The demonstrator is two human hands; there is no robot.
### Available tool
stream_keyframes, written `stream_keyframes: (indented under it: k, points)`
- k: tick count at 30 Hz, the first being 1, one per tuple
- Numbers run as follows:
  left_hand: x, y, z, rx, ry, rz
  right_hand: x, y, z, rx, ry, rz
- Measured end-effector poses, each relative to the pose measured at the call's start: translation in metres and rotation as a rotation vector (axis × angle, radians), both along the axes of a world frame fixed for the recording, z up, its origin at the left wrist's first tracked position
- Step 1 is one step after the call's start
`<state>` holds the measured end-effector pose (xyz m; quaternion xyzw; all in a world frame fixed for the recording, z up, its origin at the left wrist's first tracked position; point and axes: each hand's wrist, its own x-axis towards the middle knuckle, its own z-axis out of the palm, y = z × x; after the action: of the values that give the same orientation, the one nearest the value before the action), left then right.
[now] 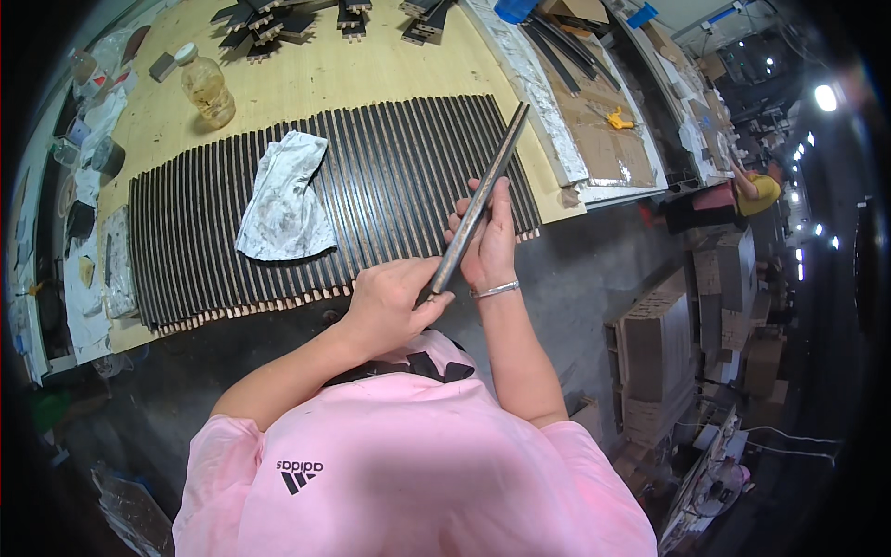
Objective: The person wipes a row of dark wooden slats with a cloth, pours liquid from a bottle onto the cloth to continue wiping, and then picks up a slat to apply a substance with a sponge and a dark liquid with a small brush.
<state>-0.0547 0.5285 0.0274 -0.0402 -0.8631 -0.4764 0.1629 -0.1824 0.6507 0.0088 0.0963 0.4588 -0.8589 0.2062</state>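
A dark wooden slat (484, 191) with a bare wood-coloured edge is held at a slant above the table's front edge. Its lower end is pinched by my left hand (394, 295). My right hand (489, 237), with a bracelet at the wrist, cradles the middle from beneath, its fingers curled round the far side. Beside my hands, a long row of similar black slats (390, 176) lies packed side by side, pale ends toward me. On top of that row rests a stained white cloth glove or rag (290, 204); I cannot tell which.
The slats lie on a yellowish worktable (362, 70). A capped bottle (206, 85) of amber liquid stands behind them, with stacked dark pieces (264, 26) farther back. A yellow-handled tool (614, 118) lies on cardboard at right. Cartons (657, 348) and another person (754, 190) are beyond.
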Motion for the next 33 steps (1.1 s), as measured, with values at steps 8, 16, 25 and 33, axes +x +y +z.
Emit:
stream_keyframes:
  k: [8,16,25,33]
  points:
    - [-0.015,-0.107,-0.009,-0.578,-0.004,0.254,-0.006,0.02,0.005,-0.501,-0.083,0.305]
    - [0.003,-0.144,-0.051,-0.576,-0.23,0.393,-0.001,0.019,0.012,-0.673,-0.034,0.468]
    - [-0.011,-0.034,0.023,-0.11,0.274,0.037,0.009,0.003,0.005,-0.367,-0.069,0.223]
    - [-0.003,-0.07,-0.034,-0.47,0.092,0.159,0.008,0.016,0.045,-0.337,0.106,0.215]
